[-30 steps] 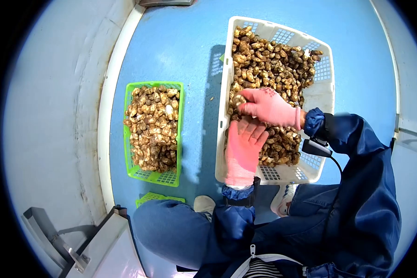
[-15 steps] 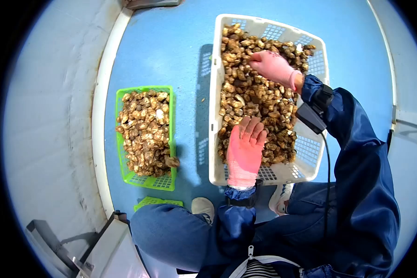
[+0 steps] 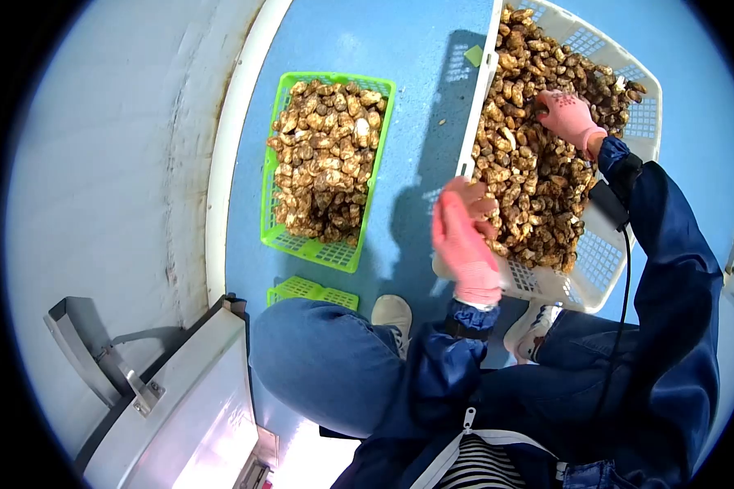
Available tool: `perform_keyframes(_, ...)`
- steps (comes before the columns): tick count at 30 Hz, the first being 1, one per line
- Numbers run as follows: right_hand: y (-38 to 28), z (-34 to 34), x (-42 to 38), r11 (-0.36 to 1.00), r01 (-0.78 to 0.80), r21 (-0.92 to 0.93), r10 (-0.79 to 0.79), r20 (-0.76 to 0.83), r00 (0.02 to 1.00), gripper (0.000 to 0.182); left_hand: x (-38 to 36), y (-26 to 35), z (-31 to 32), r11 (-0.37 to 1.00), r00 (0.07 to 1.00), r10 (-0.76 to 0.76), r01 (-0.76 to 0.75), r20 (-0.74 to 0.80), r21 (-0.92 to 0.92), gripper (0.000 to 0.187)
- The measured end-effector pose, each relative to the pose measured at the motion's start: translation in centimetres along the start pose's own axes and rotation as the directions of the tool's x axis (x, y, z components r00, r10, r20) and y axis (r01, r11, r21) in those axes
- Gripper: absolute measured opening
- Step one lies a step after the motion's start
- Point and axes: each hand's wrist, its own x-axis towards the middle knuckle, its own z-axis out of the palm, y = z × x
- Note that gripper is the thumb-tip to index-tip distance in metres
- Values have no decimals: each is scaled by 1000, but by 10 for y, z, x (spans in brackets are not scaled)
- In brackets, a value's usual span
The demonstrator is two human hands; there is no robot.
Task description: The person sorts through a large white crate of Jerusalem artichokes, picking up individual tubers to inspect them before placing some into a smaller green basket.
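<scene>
A large white crate (image 3: 646, 130) holds a deep heap of brown-and-white, egg-shaped mushrooms (image 3: 518, 167). My right hand (image 3: 569, 116), in a pink glove, reaches into the upper part of the heap. Its fingers are curled together, and whatever is between them is hidden. My left hand (image 3: 467, 236), also gloved in pink with dark fingertips, is above the crate's near left edge. It is smeared a little by motion, with fingers apart and no mushroom visible in it. To the left, a smaller green crate (image 3: 390, 110) is piled with similar mushrooms (image 3: 326, 151).
Another green crate (image 3: 314, 292) shows partly beside my knee. The blue floor (image 3: 420, 122) lies between the crates. A pale wall (image 3: 163, 163) rises on the left, and a metal-edged panel (image 3: 179, 391) stands at lower left.
The view has turned, so the crates appear farther right and up. My left hand has moved from over the heap to the white crate's left edge. My right hand stays at the heap.
</scene>
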Motion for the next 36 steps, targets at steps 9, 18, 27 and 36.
perform_keyframes(9, 29, 34, -10, 971, 74, 226, -14, -259, 966, 33, -50, -7, -38, 898, 932, 335, -271, -139, 347, 27)
perform_keyframes(18, 7, -11, -60, 71, -176, 982, 123, 167, 978, 34, -101, -57, -39, 142, 868, 33, -494, 495, 858, 8)
perform_keyframes(27, 22, 4, -84, -560, -315, 767, -390, 92, 916, 41, -98, -131, -119, -263, 802, -510, -491, 312, 831, 35)
perform_keyframes(36, 4, -19, -103, -440, -195, 877, -315, 52, 948, 38, -85, -191, -136, -294, 682, -548, -699, 484, 651, 41)
